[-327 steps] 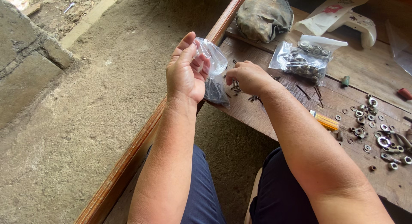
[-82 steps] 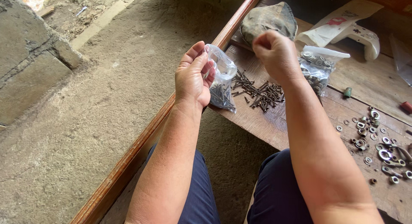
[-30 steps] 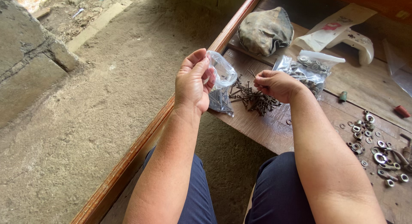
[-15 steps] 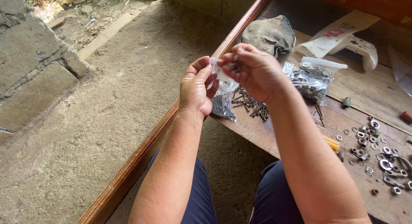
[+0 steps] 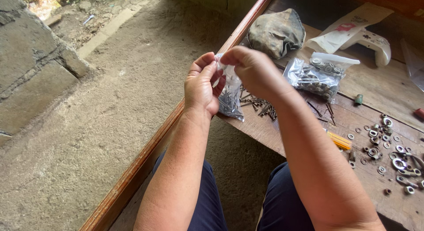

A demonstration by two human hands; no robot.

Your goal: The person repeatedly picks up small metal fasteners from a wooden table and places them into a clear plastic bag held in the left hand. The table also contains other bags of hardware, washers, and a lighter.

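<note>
Right hand (image 5: 251,69) is back up from the nail pile (image 5: 260,106), pinching at the mouth of the small clear bag (image 5: 229,96). Left hand (image 5: 202,87) grips that bag upright above the workbench's (image 5: 287,133) near-left edge, nails filling its bottom.

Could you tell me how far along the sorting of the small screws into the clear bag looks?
Partly done. The small clear bag already holds dark screws at its bottom. In hand: the left hand holds the bag up while the right hand pinches at its top. Left: a loose pile of screws lies on the wooden bench, with scattered washers further right.
</note>
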